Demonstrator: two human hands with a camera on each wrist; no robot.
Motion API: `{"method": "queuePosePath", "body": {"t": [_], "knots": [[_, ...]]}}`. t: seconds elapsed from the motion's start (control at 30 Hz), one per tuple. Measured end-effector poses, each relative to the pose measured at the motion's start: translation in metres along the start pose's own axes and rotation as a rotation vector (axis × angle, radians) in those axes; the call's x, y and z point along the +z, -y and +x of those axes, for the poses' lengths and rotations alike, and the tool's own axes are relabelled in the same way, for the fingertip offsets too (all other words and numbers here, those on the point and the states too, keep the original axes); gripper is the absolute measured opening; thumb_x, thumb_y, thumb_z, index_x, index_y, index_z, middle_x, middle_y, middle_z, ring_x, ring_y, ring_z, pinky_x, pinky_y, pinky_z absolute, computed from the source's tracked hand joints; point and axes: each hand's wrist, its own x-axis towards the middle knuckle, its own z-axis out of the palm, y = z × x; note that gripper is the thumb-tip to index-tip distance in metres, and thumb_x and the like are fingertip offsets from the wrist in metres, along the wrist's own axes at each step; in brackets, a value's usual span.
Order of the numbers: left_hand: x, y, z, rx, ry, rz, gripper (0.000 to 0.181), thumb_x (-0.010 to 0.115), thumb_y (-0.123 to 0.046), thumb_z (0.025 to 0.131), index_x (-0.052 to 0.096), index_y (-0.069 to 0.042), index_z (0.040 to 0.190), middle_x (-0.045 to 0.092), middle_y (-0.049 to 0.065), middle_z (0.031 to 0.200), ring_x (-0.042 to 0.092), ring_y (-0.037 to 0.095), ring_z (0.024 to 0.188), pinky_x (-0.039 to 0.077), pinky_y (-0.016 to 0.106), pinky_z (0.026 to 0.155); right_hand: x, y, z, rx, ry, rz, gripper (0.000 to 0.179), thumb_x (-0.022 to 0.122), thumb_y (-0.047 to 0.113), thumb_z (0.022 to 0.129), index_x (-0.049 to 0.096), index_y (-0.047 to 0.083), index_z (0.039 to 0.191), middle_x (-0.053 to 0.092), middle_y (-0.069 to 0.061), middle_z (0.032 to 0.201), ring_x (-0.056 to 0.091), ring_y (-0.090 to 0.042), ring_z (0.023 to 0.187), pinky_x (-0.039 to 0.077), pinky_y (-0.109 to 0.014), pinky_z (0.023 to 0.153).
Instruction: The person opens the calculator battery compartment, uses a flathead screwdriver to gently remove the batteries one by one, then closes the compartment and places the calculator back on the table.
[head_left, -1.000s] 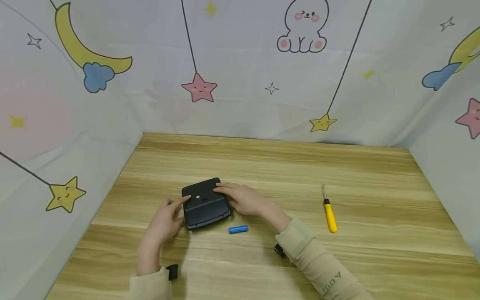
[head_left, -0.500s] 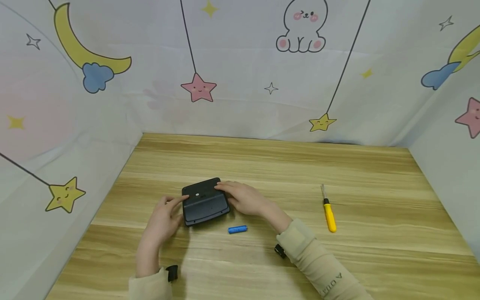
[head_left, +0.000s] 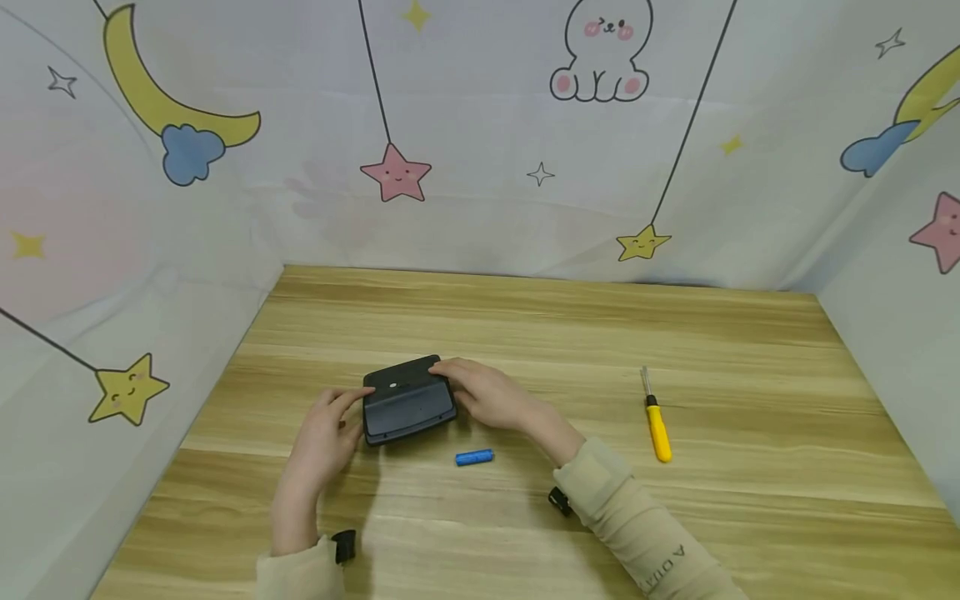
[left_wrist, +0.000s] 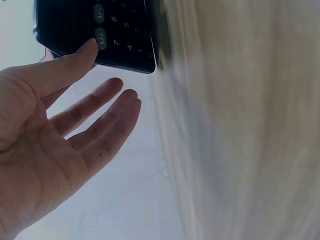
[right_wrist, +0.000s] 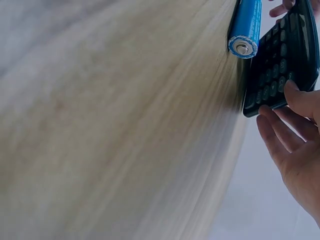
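A black calculator (head_left: 408,408) is held between both hands on the left of the table, its back toward the head camera. Its keys show in the left wrist view, where the thumb of my left hand (left_wrist: 70,115) lies by the M+ key; that hand pinches one side, index finger on the back in the head view. At the other side my right hand (head_left: 491,397) pinches the calculator, thumb on the key face in the right wrist view. A blue battery (head_left: 474,457) lies on the table in front of the calculator.
A screwdriver (head_left: 657,425) with a yellow handle lies to the right on the wooden table (head_left: 750,383). A white printed cloth (head_left: 480,217) hangs behind the table and at both sides.
The calculator's near edge has risen and tipped away a little, so more of its near face shows. Both hands keep their hold. The battery and screwdriver stay in place.
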Motion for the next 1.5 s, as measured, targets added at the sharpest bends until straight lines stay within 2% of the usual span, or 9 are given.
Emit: {"method": "queuePosePath", "body": {"t": [0.37, 0.67, 1.13, 1.5], "knots": [[0.0011, -0.0017, 0.0007, -0.011, -0.019, -0.056, 0.039, 0.06, 0.005, 0.088, 0.06, -0.004, 0.126, 0.058, 0.019, 0.121, 0.058, 0.038, 0.11, 0.052, 0.05, 0.09, -0.0024, 0.0, -0.0001, -0.018, -0.035, 0.031, 0.043, 0.051, 0.006, 0.098, 0.046, 0.013, 0.14, 0.053, -0.007, 0.14, 0.049, -0.021, 0.131, 0.042, -0.036, 0.109], [-0.0002, -0.0035, 0.0009, -0.022, -0.017, -0.044, 0.042, 0.056, 0.007, 0.089, 0.058, -0.004, 0.129, 0.059, 0.021, 0.125, 0.058, 0.041, 0.111, 0.051, 0.053, 0.091, -0.002, -0.0009, -0.0004, -0.032, -0.06, 0.03, 0.042, 0.053, 0.008, 0.097, 0.048, 0.014, 0.139, 0.055, -0.005, 0.137, 0.051, -0.02, 0.128, 0.043, -0.035, 0.107], [-0.0008, -0.0039, 0.0009, -0.029, -0.038, -0.063, 0.038, 0.059, 0.006, 0.089, 0.06, -0.004, 0.126, 0.061, 0.02, 0.124, 0.059, 0.04, 0.111, 0.051, 0.053, 0.09, -0.001, -0.0003, 0.0008, -0.054, -0.113, -0.031, 0.041, 0.055, 0.007, 0.096, 0.051, 0.014, 0.136, 0.059, -0.004, 0.131, 0.055, -0.019, 0.122, 0.045, -0.034, 0.105], [-0.0017, -0.0058, 0.0006, -0.043, -0.048, -0.077, 0.038, 0.056, 0.006, 0.09, 0.06, -0.007, 0.126, 0.061, 0.018, 0.124, 0.059, 0.039, 0.11, 0.05, 0.053, 0.091, -0.0016, 0.0002, -0.0009, -0.05, -0.143, -0.006, 0.04, 0.055, 0.01, 0.097, 0.051, 0.015, 0.136, 0.06, -0.002, 0.129, 0.056, -0.018, 0.118, 0.046, -0.032, 0.102]]}}
